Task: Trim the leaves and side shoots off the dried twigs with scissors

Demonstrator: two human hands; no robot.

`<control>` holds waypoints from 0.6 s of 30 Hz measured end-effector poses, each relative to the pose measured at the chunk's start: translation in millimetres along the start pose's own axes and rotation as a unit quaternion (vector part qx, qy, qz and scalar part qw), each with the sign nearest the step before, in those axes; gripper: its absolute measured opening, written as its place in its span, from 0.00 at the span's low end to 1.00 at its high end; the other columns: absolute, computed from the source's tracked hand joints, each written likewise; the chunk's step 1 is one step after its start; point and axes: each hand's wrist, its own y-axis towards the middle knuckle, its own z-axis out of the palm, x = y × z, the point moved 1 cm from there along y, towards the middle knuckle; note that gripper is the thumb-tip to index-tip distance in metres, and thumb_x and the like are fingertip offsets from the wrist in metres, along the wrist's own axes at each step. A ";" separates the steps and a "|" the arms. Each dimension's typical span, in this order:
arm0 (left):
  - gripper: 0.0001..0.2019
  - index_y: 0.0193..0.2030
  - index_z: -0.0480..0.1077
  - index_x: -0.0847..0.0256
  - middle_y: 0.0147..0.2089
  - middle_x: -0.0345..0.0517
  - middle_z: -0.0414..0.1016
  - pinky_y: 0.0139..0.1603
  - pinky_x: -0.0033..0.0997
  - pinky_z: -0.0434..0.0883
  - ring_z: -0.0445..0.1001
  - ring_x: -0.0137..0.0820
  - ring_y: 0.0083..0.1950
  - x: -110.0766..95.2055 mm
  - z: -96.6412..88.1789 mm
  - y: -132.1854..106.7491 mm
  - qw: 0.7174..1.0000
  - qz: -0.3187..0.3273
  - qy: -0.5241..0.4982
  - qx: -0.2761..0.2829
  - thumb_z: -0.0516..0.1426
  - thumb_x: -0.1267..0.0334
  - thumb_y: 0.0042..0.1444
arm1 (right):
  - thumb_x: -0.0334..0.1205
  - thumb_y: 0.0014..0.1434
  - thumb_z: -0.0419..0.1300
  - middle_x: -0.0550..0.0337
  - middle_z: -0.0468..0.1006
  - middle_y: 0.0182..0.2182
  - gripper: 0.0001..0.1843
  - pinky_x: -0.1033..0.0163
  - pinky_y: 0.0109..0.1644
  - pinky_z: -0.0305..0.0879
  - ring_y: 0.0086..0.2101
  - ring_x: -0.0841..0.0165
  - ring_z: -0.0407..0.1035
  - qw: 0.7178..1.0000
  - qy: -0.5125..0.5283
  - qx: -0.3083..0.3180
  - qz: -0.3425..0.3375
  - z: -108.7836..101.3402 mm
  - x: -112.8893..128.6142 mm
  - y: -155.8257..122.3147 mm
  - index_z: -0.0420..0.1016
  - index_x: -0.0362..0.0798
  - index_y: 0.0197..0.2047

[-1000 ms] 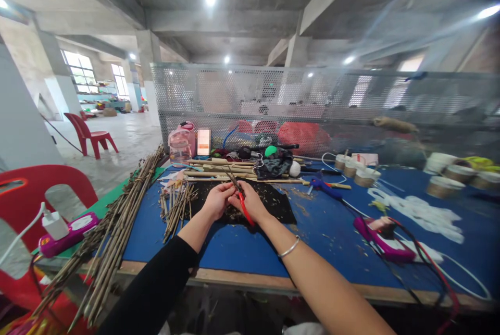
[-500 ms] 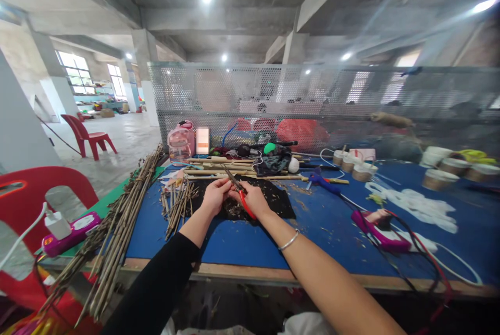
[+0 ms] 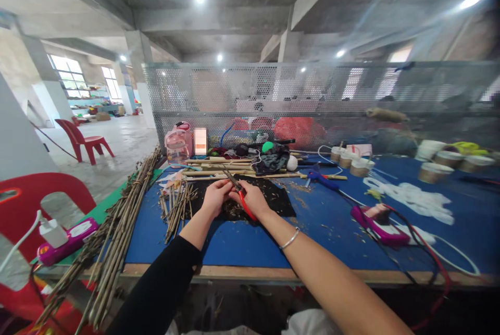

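Note:
Over a black cloth (image 3: 282, 200) strewn with plant scraps, both hands are close together. My right hand (image 3: 254, 199) is closed around a pair of red-handled scissors (image 3: 245, 206), whose dark blades point up and away to the left. Beside the blades, my left hand (image 3: 214, 198) is closed in a pinch with thumb and fingertips together. Whatever it holds is too small or hidden to make out. To its left lies a loose pile of short cut sticks (image 3: 179, 209). A crumbly brown heap sits on the cloth, partly covered by the hands.
Long dry stalks (image 3: 117, 251) lie bundled along the left table edge. Behind the cloth are bamboo sticks (image 3: 214, 172), a pink jug (image 3: 177, 147) and a blue glue gun (image 3: 322, 180). Purple power strips (image 3: 380, 228) with cables, white strips (image 3: 410, 200) and tubs (image 3: 360, 167) occupy the right.
The camera view has turned slightly, so the surroundings sit a little further left. Both hands and the scissors keep nearly the same pose.

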 end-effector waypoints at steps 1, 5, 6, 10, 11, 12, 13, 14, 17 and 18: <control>0.15 0.33 0.74 0.68 0.30 0.47 0.75 0.29 0.22 0.69 0.72 0.25 0.28 0.1 -0.4 0.3 1.000 0.002 0.002 -0.002 0.66 0.65 0.36 | 0.48 0.52 0.60 0.58 0.77 0.35 0.16 0.65 0.38 0.63 0.36 0.66 0.71 1.000 -0.001 -0.002 0.001 0.0 -0.2 0.0 0.69 0.52 0.43; 0.14 0.31 0.73 0.68 0.28 0.46 0.75 0.30 0.22 0.69 0.71 0.25 0.28 0.9 -2.7 2.0 1.000 0.015 0.019 -0.007 0.66 0.63 0.36 | 0.50 0.51 0.60 0.59 0.78 0.34 0.15 0.66 0.37 0.63 0.35 0.65 0.72 1.000 -0.012 -0.007 0.005 0.4 -2.2 -0.6 0.71 0.53 0.41; 0.14 0.31 0.73 0.68 0.28 0.46 0.75 0.30 0.23 0.69 0.71 0.25 0.28 1.0 -3.4 2.5 0.999 0.018 0.026 -0.010 0.66 0.63 0.36 | 0.50 0.51 0.59 0.59 0.78 0.34 0.15 0.66 0.37 0.63 0.35 0.65 0.73 1.000 -0.013 -0.007 0.009 0.4 -3.0 -0.7 0.71 0.54 0.41; 0.15 0.31 0.73 0.68 0.29 0.47 0.75 0.31 0.23 0.69 0.71 0.24 0.27 1.3 -6.4 4.9 0.999 0.021 0.042 -0.021 0.66 0.62 0.36 | 0.52 0.53 0.57 0.58 0.78 0.33 0.17 0.66 0.36 0.63 0.33 0.65 0.73 1.000 -0.011 0.001 0.019 -1.1 -4.9 -0.2 0.71 0.53 0.42; 0.16 0.32 0.73 0.68 0.29 0.46 0.75 0.30 0.23 0.68 0.70 0.24 0.27 1.2 -6.9 5.4 0.999 0.022 0.038 -0.023 0.66 0.62 0.36 | 0.52 0.53 0.57 0.58 0.78 0.33 0.17 0.66 0.35 0.63 0.32 0.65 0.73 1.000 -0.016 0.004 0.022 -1.8 -4.7 0.0 0.71 0.53 0.42; 0.16 0.32 0.74 0.68 0.29 0.46 0.74 0.30 0.23 0.68 0.70 0.24 0.27 1.0 -7.2 5.8 0.999 0.024 0.032 -0.026 0.66 0.62 0.36 | 0.53 0.53 0.57 0.58 0.78 0.33 0.18 0.66 0.35 0.63 0.32 0.65 0.73 0.999 -0.026 0.005 0.026 -2.4 -4.2 0.1 0.71 0.52 0.42; 0.16 0.32 0.74 0.68 0.28 0.45 0.74 0.30 0.23 0.68 0.69 0.23 0.27 0.8 -7.4 6.2 0.999 0.026 0.025 -0.031 0.66 0.61 0.36 | 0.53 0.52 0.57 0.57 0.78 0.33 0.18 0.65 0.35 0.62 0.32 0.64 0.72 0.999 -0.040 0.006 0.029 -3.0 -3.4 0.1 0.71 0.52 0.43; 0.16 0.32 0.74 0.68 0.28 0.45 0.73 0.29 0.22 0.67 0.69 0.22 0.26 0.7 -7.4 6.5 0.999 0.027 0.020 -0.036 0.66 0.61 0.35 | 0.54 0.51 0.58 0.57 0.78 0.33 0.20 0.65 0.35 0.62 0.33 0.64 0.72 0.998 -0.056 0.006 0.029 -3.5 -2.3 0.0 0.70 0.52 0.44; 0.16 0.32 0.74 0.67 0.26 0.43 0.72 0.27 0.21 0.65 0.67 0.21 0.25 1.3 -6.8 7.2 0.999 0.020 0.023 -0.035 0.67 0.61 0.35 | 0.55 0.49 0.59 0.57 0.76 0.37 0.23 0.64 0.36 0.62 0.37 0.63 0.71 0.996 -0.089 0.006 0.019 -3.9 1.4 -0.8 0.68 0.52 0.45; 0.17 0.32 0.74 0.67 0.26 0.43 0.72 0.27 0.21 0.65 0.67 0.21 0.25 1.8 -6.6 7.4 0.999 0.017 0.027 -0.029 0.67 0.61 0.34 | 0.55 0.49 0.59 0.57 0.76 0.38 0.23 0.64 0.37 0.62 0.37 0.64 0.71 0.996 -0.090 0.008 0.015 -3.7 2.2 -1.1 0.68 0.52 0.46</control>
